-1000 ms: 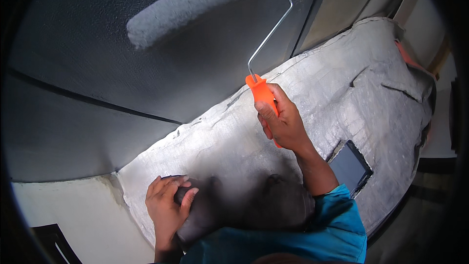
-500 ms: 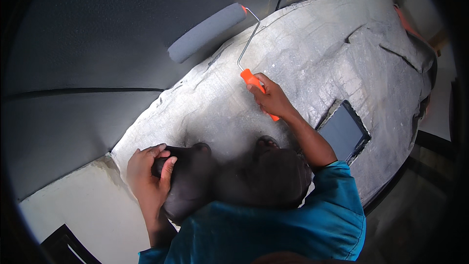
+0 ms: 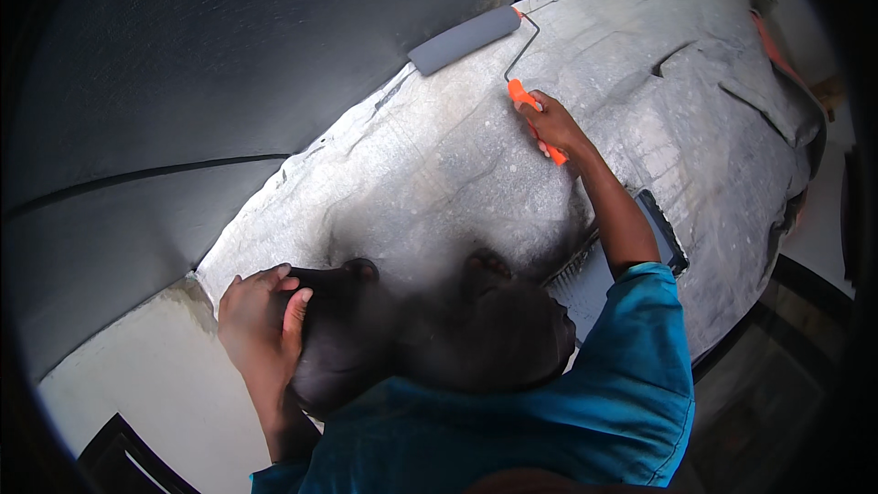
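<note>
My right hand is closed around the orange handle of a paint roller. The roller's grey sleeve lies along the foot of the dark grey wall, over the far edge of the cloth; whether it touches the wall I cannot tell. A bent wire frame joins sleeve and handle. My left hand rests over my left knee, thumb and fingers apart, holding nothing. Beneath my right forearm sits a paint tray with grey paint and a ribbed slope, partly hidden by the arm and sleeve.
A wrinkled, paint-specked drop cloth covers the floor under my feet and along the wall. A dark groove crosses the wall at left. Pale floor shows at lower left, with a dark-framed object on it.
My right hand has carried the roller right and farther away, down toward the wall's foot. My forearm now covers more of the tray. My left hand has stayed on the knee.
</note>
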### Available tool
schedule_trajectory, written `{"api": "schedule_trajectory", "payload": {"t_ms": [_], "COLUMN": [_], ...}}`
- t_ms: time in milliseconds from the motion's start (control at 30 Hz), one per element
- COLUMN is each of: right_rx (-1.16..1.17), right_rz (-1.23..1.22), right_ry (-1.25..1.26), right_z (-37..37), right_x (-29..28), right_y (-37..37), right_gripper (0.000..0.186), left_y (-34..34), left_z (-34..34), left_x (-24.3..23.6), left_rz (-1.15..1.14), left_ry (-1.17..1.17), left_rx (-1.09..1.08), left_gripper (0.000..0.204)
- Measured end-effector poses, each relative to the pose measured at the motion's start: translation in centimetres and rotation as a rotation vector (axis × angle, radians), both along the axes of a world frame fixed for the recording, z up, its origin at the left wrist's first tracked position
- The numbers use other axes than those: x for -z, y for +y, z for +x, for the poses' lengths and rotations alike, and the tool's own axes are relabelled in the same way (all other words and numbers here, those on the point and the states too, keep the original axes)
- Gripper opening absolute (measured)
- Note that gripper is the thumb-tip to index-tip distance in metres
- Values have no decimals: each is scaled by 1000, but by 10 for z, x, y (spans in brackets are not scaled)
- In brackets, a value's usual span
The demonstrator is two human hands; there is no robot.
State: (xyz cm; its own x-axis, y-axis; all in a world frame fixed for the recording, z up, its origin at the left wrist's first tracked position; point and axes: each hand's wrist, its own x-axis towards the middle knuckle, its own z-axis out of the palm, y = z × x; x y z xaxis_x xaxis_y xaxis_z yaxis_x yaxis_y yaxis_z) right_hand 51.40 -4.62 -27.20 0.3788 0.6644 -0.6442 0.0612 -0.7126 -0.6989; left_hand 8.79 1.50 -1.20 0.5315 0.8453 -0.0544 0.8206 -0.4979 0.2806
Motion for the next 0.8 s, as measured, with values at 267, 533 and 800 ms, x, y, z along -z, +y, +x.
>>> {"api": "schedule_trajectory", "payload": {"t_ms": [267, 533, 800], "right_rx": [-13, 22, 44], "right_rz": [41, -7, 106], "right_ry": [67, 140, 94], "right_z": [11, 22, 23], "right_x": [-36, -24, -80], "right_y": [1, 8, -12], "right_gripper": [44, 51, 41], "left_y": [2, 7, 6], "left_z": [13, 17, 14], "left_x": [4, 8, 10], "left_rz": [4, 56, 44], "left_ry": [76, 114, 61], "left_rx": [-36, 19, -63], "left_gripper": [28, 29, 31]}}
